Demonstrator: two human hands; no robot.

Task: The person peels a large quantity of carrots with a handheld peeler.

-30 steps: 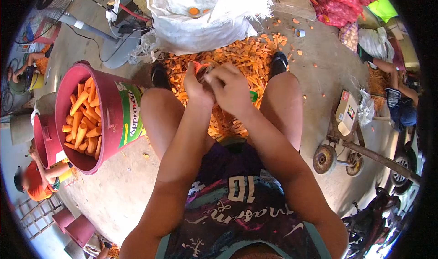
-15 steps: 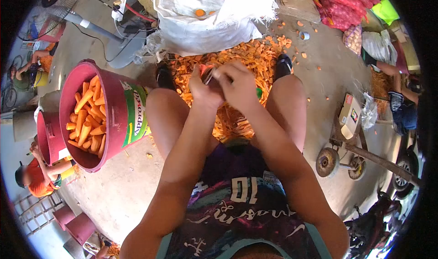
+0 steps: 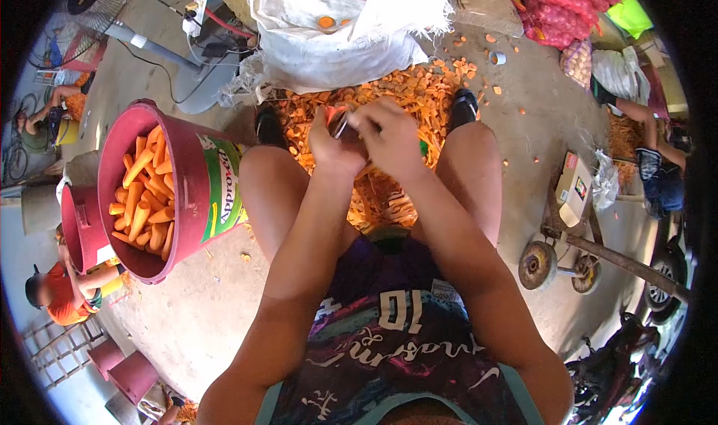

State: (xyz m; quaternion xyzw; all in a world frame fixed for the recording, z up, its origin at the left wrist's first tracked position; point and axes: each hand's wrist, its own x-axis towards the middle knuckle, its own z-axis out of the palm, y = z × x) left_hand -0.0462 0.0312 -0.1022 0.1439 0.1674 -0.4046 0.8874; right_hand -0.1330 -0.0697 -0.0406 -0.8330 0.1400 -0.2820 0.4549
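My left hand [image 3: 333, 144] and my right hand [image 3: 389, 137] meet in front of me, between my knees. Both are closed around a carrot [image 3: 330, 114] whose orange end shows above the left fingers. A thin grey tool [image 3: 341, 128], likely a peeler, lies between the hands; which hand grips it I cannot tell. Below the hands a heap of orange carrot peelings [image 3: 404, 96] covers the floor between my shoes. A maroon bucket [image 3: 179, 193] full of peeled carrots [image 3: 142, 193] stands by my left knee.
A white sack of unpeeled carrots [image 3: 336, 28] stands beyond the peelings. A second maroon bucket [image 3: 75, 227] and a person in orange [image 3: 56, 294] are at left. A wheeled cart [image 3: 568, 238] with a box, red mesh bags [image 3: 557, 6] and another person [image 3: 654, 167] are at right.
My hands have stayed together on the carrot, shifting only slightly, with the fingers working around it. The view has drifted a little.
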